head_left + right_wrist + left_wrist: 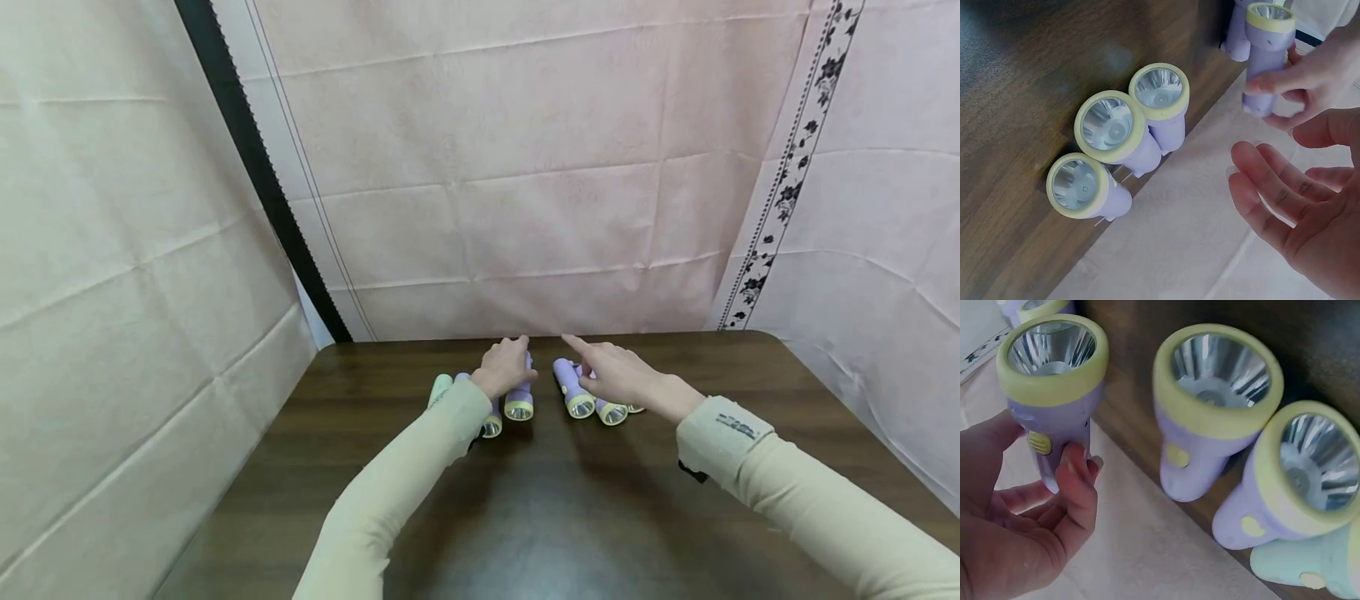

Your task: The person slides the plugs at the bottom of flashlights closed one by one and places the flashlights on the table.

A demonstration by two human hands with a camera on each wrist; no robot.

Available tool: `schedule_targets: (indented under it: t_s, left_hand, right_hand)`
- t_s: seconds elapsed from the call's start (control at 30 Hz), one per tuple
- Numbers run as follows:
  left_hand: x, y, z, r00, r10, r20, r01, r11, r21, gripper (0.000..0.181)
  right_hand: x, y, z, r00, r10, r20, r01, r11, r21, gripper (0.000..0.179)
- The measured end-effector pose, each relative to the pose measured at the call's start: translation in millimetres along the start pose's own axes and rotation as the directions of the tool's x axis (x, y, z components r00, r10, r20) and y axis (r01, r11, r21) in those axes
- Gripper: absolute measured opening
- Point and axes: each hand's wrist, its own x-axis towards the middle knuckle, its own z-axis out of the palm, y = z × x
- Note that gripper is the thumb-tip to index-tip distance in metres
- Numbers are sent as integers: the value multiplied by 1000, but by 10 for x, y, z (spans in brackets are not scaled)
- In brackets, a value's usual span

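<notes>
My left hand (504, 367) grips a purple flashlight (1057, 394) with a yellow rim, thumb and fingers around its body. The reflector faces back toward me in the head view. To its left lie two more purple flashlights, a nearer one (1191, 465) and a farther one (1238, 519), and a mint green flashlight (1294, 559). My right hand (611, 371) holds nothing; its fingers are extended in the right wrist view. Below and beside it are three purple flashlights, an outer one (1075, 187), a middle one (1110, 125) and one toward the left hand (1163, 100).
The flashlights are near the far edge of a dark brown wooden table (487, 517). Pale cloth (510, 183) hangs right behind that edge. More cloth hangs along the left (135, 317) and right (877, 275) sides.
</notes>
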Motion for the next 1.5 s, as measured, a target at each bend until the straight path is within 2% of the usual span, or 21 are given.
schedule_targets:
  t_s: [0.27,0.57,0.83,1.07,1.17,1.27,1.37,1.43,1.5]
  left_hand:
    - [19,11,220,999,-3,48,-2,995,99,39]
    - [20,-14,388,995,-58,77,45,986,158,39]
    - [58,-1,475,997,-46,54,33,975,222,38]
    - [75,47,501,995,-62,84,35,955,295,36]
    - [100,85,499,996,-61,63,38,948,316,34]
    - [145,158,461,1000,-24,13,19,953,303,26]
    - [205,261,396,999,26,-23,-20,970,242,20]
    - [238,340,348,999,40,-10,-38,982,183,20]
    - [266,412,325,1000,26,17,-28,994,110,20]
  right_hand:
    - [-46,51,-28,1000,26,9,-26,1000,-3,59]
    - [-88,79,-6,998,49,40,-50,999,12,58]
    - [-133,107,-59,998,44,33,-44,999,-1,51]
    - [-171,170,-83,998,43,40,-42,999,-15,47]
    - [-187,200,-90,998,43,45,-43,999,-12,45]
    - [-196,221,-111,998,47,38,-46,999,-9,43]
    - [-199,230,-149,998,52,27,-52,999,-6,42]
    - [-201,230,-176,998,58,25,-58,998,-7,42]
    - [-206,227,-192,998,61,26,-61,998,-5,41]
